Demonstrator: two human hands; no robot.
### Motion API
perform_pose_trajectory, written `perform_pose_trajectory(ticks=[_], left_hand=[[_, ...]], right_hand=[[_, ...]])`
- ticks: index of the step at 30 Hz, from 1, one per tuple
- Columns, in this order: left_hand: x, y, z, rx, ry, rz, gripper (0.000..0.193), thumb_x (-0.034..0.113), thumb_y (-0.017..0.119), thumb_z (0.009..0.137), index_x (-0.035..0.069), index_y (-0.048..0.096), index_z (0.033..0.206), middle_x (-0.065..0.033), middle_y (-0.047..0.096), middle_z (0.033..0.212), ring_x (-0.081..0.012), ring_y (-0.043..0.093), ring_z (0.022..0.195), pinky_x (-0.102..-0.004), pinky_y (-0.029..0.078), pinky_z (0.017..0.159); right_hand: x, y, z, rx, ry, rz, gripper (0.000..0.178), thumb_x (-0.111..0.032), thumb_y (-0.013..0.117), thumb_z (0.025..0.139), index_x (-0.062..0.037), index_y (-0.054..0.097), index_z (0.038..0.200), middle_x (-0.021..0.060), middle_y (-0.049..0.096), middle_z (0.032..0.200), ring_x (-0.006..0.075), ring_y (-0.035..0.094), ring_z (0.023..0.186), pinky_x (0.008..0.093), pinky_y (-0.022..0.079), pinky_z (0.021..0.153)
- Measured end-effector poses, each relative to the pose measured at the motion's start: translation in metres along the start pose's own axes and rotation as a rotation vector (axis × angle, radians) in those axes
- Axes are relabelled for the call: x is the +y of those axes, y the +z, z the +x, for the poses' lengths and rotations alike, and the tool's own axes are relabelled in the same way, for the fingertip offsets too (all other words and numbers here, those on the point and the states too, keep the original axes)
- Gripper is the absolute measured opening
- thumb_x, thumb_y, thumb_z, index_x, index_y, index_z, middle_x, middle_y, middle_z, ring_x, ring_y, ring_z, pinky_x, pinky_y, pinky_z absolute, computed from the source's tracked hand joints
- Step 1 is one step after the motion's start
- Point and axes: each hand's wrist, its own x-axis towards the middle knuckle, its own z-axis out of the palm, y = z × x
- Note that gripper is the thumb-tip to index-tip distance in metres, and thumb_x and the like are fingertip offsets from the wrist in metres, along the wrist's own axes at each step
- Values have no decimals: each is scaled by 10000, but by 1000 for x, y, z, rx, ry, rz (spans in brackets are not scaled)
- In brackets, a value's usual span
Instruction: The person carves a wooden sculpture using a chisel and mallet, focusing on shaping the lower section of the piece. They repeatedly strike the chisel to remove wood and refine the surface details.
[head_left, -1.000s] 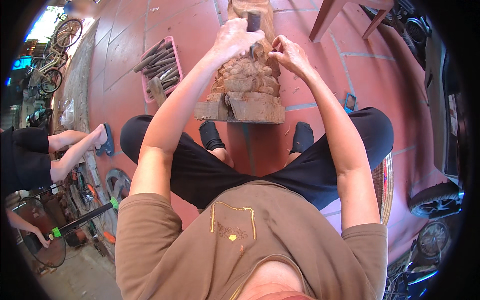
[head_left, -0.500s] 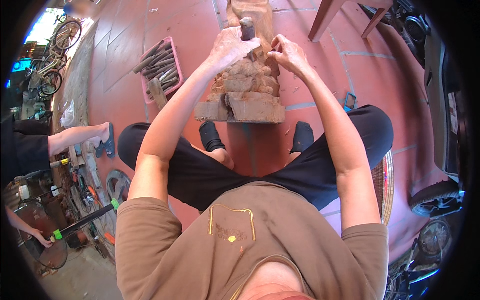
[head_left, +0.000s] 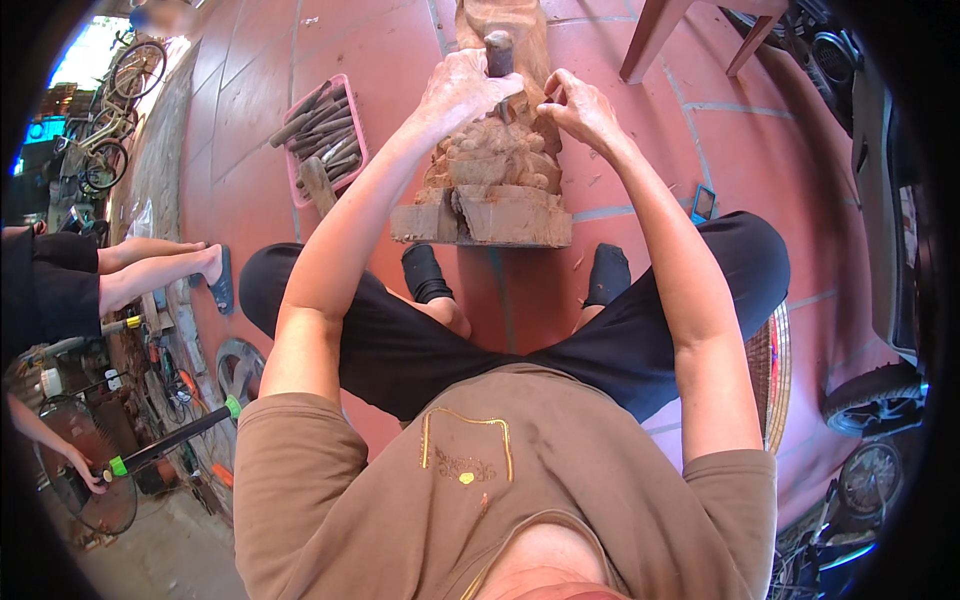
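A carved wooden figure lies on the floor before me, its flat, split base end nearest to me. My left hand is closed round a carving chisel over the carving. The dark handle with its pale, worn top stands up from my grip, and the lower end points down at the wood. My right hand is at the right side of the carving with its fingers curled together. Whatever those fingers hold, if anything, is hidden.
To the left, a pink basket holds several chisels, with a wooden mallet-like piece at its near edge. A small blue device lies on the tiles at right, below a red chair. Another person's hand touches a fan at far left.
My hands keep nearly the same place on the carving. At the left, the other person's legs have shifted, and a second leg now shows more plainly.
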Motion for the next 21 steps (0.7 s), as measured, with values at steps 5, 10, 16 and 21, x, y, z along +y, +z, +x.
perform_pose_trajectory(ticks=[5,10,16,21], left_hand=[[-7,-10,7,171,106,185,411,418,715,772,13,644,755,-96,632,581,-173,653,539,-340,531,565],[10,-14,-8,56,34,-109,379,384,725,835,17,639,798,-41,608,583,-98,587,510,-257,482,505],[2,-9,-13,67,26,-105,341,332,784,806,21,646,826,-28,628,657,-83,573,556,-236,471,513],[-4,-11,-9,6,148,76,355,312,796,763,3,654,865,-71,653,743,-123,607,662,-282,502,616]], right_hand=[[1,0,3,-10,-31,16,331,-301,700,794,-91,591,1026,80,661,842,247,650,845,405,495,750],[3,-5,5,-41,-5,6,326,-290,692,787,-89,590,1022,78,659,828,249,648,834,402,494,743],[0,-1,3,-6,-33,7,329,-289,693,784,-86,586,1019,81,661,830,253,647,825,401,494,736],[2,1,5,8,-30,-5,332,-286,697,780,-83,584,1017,82,658,813,251,646,815,402,492,730]])
